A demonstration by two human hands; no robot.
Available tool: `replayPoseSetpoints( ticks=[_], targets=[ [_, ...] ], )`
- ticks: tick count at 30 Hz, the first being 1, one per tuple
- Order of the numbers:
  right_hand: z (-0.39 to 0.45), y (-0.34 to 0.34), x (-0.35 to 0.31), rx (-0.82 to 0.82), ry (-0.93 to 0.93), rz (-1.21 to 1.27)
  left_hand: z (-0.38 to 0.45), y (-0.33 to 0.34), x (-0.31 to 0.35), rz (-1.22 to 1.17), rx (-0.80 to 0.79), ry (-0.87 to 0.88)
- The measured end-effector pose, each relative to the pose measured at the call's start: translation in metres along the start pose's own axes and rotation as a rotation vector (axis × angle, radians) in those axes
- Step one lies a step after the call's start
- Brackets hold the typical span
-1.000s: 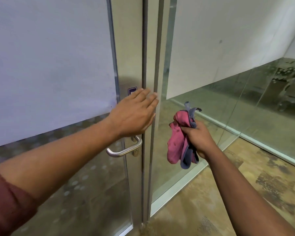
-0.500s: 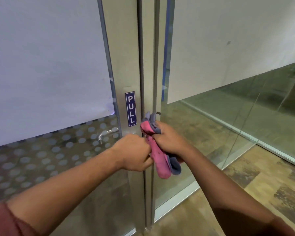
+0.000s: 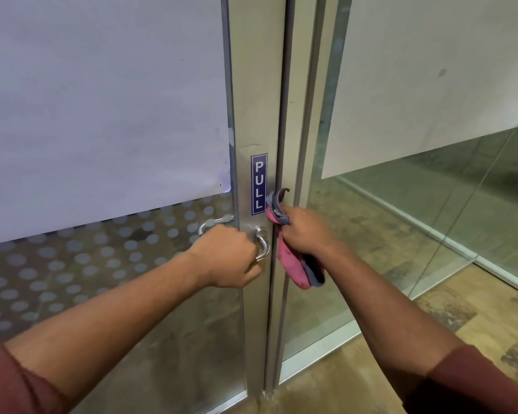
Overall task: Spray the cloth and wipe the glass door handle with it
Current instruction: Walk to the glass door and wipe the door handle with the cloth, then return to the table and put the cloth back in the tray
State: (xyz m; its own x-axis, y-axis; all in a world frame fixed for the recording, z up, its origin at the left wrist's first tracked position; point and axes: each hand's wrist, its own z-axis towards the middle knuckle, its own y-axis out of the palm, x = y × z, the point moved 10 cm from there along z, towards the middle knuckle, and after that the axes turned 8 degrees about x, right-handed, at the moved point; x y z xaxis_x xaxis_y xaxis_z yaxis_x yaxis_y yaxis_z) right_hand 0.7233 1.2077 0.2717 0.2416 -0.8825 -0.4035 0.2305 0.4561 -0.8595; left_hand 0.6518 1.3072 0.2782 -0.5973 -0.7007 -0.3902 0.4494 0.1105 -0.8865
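A silver lever handle point(image 3: 263, 245) sits on the metal frame of the glass door point(image 3: 102, 115), below a blue PULL sticker point(image 3: 259, 183). My left hand point(image 3: 226, 258) grips this handle, and only its curved end shows past my fingers. Just right of it, my right hand point(image 3: 299, 231) holds a bunched pink and grey cloth point(image 3: 290, 264) against the door's edge. Part of the cloth sticks up above my fist and part hangs below it. A second handle point(image 3: 213, 224) shows through the glass on the far side.
White paper covers the upper door glass, with a dotted frosted band point(image 3: 72, 258) below it. To the right stand a fixed glass panel point(image 3: 431, 204) and a further glass wall. Brown patterned floor point(image 3: 476, 312) lies at the lower right.
My left hand went from lying flat on the door frame to gripping the handle. My right hand brought the cloth left to the door edge beside the handle.
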Motion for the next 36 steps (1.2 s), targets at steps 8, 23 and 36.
replayPoseSetpoints(
  ticks=[8,23,36],
  targets=[
    [-0.013,-0.012,0.040,0.050,0.241,0.535,0.020,0.003,0.006,-0.124,0.110,-0.075],
    [-0.067,-0.104,0.168,0.308,0.423,0.853,0.136,0.067,0.092,-1.482,-0.080,-0.703],
    [-0.159,-0.181,0.329,0.437,0.582,0.882,0.255,0.038,0.267,-1.856,-0.203,-0.550]
  ],
)
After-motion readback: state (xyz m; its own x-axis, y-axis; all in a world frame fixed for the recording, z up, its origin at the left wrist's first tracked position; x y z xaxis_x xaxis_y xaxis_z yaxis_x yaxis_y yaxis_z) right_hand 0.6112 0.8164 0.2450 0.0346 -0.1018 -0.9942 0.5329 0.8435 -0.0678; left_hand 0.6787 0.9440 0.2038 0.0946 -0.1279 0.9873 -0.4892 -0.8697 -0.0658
